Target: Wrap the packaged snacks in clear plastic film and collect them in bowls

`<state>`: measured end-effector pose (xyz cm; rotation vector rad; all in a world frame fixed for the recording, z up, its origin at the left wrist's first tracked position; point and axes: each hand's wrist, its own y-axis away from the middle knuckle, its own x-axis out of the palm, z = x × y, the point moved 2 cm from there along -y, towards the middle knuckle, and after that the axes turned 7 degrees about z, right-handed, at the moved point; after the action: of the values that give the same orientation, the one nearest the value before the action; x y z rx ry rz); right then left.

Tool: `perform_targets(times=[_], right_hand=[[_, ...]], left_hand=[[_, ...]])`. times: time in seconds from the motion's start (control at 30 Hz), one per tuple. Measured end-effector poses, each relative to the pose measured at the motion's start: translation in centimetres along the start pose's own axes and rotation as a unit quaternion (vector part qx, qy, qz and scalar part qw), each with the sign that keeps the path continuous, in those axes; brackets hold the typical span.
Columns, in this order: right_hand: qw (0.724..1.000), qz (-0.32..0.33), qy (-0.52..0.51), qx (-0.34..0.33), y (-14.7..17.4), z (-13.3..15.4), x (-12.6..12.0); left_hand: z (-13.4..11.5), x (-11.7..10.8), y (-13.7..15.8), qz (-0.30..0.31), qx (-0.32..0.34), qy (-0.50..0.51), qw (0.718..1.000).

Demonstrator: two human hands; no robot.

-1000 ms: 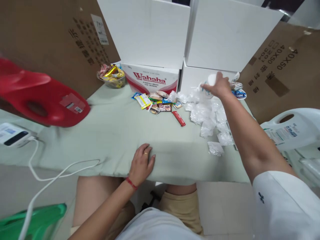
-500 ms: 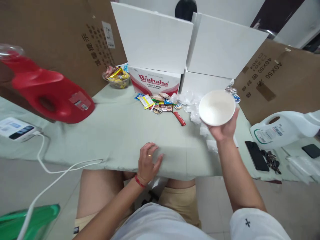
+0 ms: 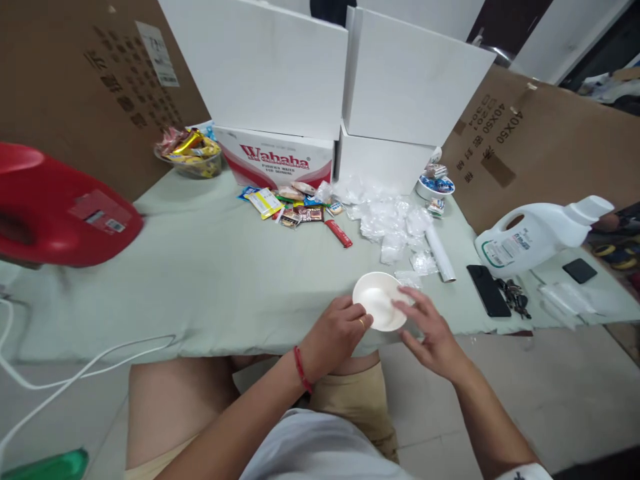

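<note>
A white bowl [image 3: 377,303] is low over the table's front edge, between both hands; I cannot tell whether it rests on the cloth. My left hand [image 3: 343,330] pinches its left rim with curled fingers. On the right side, my right hand [image 3: 427,333] has its fingers spread, the tips by the rim and over the inside. Beyond the bowl lie clear plastic packets [image 3: 383,220]. A pile of wrapped snacks [image 3: 310,212] sits farther left, with a red snack stick [image 3: 339,233] at its near edge.
A Wahaba box [image 3: 280,160] stands behind the snacks. Filled bowls stand at back left [image 3: 195,157] and back right [image 3: 435,187]. A white roll [image 3: 440,253], phone [image 3: 489,291], keys [image 3: 514,297] and white jug [image 3: 530,237] are right; a red jug [image 3: 65,207] is left.
The bowl has come down and toward me, from my raised right hand to the table's front edge. My left hand has moved right and taken its rim; my right fingers have spread.
</note>
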<state>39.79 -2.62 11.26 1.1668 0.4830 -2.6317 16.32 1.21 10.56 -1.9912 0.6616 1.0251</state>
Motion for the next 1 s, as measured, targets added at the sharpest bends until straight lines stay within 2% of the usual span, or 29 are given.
perform_targets(times=[0.03,0.1,0.17,0.23,0.3,0.4,0.43,0.47,0.5,0.57,0.6,0.67,0.73,0.8,0.87,0.93,1.0], right_hand=[[0.997,0.057,0.039,-0.032,0.6,0.1,-0.4],[0.99,0.103,0.083,-0.048,1.4,-0.3,-1.3],[0.991,0.09,0.103,-0.013,1.0,-1.7,-3.0],[0.987,0.064,0.138,0.058,-0.9,-4.2,-5.8],[0.962,0.037,0.22,0.156,-4.7,-7.2,-9.8],[0.905,-0.035,0.303,0.296,-13.2,-11.0,-16.9],[0.899,-0.079,0.301,0.308,-16.3,-11.7,-19.3],[0.899,-0.128,0.3,0.292,-19.2,-12.0,-21.4],[0.9,-0.151,0.303,0.274,-21.7,-12.1,-23.1],[0.907,-0.18,0.292,0.243,-25.4,-12.0,-25.1],[0.912,-0.189,0.285,0.227,-26.4,-11.8,-25.3],[0.92,-0.209,0.267,0.196,-26.6,-11.4,-23.8],[0.933,-0.214,0.24,0.164,-24.5,-11.1,-20.1],[0.959,-0.175,0.182,0.128,-20.6,-10.8,-14.9],[0.985,-0.104,0.109,0.08,-15.7,-9.9,-9.2],[0.995,-0.062,0.07,0.048,-10.4,-8.4,-4.2],[0.998,-0.032,0.056,0.027,-5.8,-6.5,-0.1]], left_hand=[[-0.3,0.1,-0.3,0.0,0.02,0.011,1.0],[-0.7,0.3,-0.6,-0.025,0.033,0.035,0.999],[-0.5,0.4,-0.1,-0.057,0.008,0.059,0.997],[0.4,0.4,1.2,-0.08,-0.053,0.081,0.992],[1.8,0.4,3.2,-0.094,-0.133,0.09,0.983],[3.6,0.6,6.4,-0.102,-0.219,0.074,0.968],[4.0,0.6,7.3,-0.105,-0.231,0.068,0.965],[4.3,0.6,8.1,-0.109,-0.239,0.061,0.963],[4.5,0.6,8.8,-0.115,-0.245,0.054,0.961],[4.5,0.4,9.9,-0.129,-0.254,0.036,0.958],[4.5,0.3,10.5,-0.136,-0.259,0.028,0.956],[4.5,-0.1,11.6,-0.146,-0.272,0.016,0.951],[4.8,-0.6,12.7,-0.156,-0.286,0.012,0.945],[5.6,-1.5,13.7,-0.17,-0.297,0.011,0.94],[6.8,-2.8,14.5,-0.187,-0.312,0.002,0.931],[8.4,-4.3,14.7,-0.211,-0.34,-0.006,0.916],[10.4,-6.0,14.2,-0.25,-0.382,-0.005,0.89]])
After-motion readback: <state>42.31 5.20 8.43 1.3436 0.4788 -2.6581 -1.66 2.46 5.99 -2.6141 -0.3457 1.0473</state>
